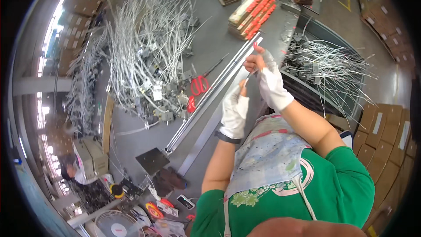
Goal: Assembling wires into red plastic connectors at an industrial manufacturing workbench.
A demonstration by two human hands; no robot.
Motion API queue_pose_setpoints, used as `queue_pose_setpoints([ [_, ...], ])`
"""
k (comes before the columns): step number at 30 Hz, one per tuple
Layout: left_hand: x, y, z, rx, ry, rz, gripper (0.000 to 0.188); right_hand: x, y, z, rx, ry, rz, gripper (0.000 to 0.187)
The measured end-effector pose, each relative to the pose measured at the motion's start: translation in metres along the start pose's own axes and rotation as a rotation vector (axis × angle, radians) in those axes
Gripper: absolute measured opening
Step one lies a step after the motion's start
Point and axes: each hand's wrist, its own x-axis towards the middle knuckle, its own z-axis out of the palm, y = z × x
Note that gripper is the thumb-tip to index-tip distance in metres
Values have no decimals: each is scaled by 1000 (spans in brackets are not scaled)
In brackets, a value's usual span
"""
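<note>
Both my hands wear white gloves with bare fingertips and are held close together over the table's near edge. My left hand (235,110) is closed in a pinch, with a thin pale strand (247,79) rising from its fingertips toward the other hand. My right hand (271,79) is a little higher and to the right, its fingers curled around the strand's upper end. Something small and red (256,44) shows at a right fingertip; its kind is unclear. Just left of my hands, a long silvery metal profile (210,94) runs diagonally across the table.
A heap of white wires with small grey parts (149,57) covers the left table. Red-handled scissors (200,86) lie beside the profile. A grey bin (346,39) of wired parts stands right. Stacked red-edged strips (252,13) sit at the back; cartons (383,136) stand right.
</note>
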Motion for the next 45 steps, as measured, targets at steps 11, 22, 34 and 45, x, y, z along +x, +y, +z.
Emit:
queue_pose_setpoints([
  [11,33,-60,59,185,-228,-3,32,115,-29,-128,99,349,406,26],
  [22,118,-79,121,244,-230,-14,24,126,5,-194,-51,448,436,29],
  [34,122,-72,150,289,-164,-90,19,88,-21,-192,-178,481,335,42],
  [45,122,-97,151,211,-172,-44,19,60,-16,-201,-170,370,598,27],
])
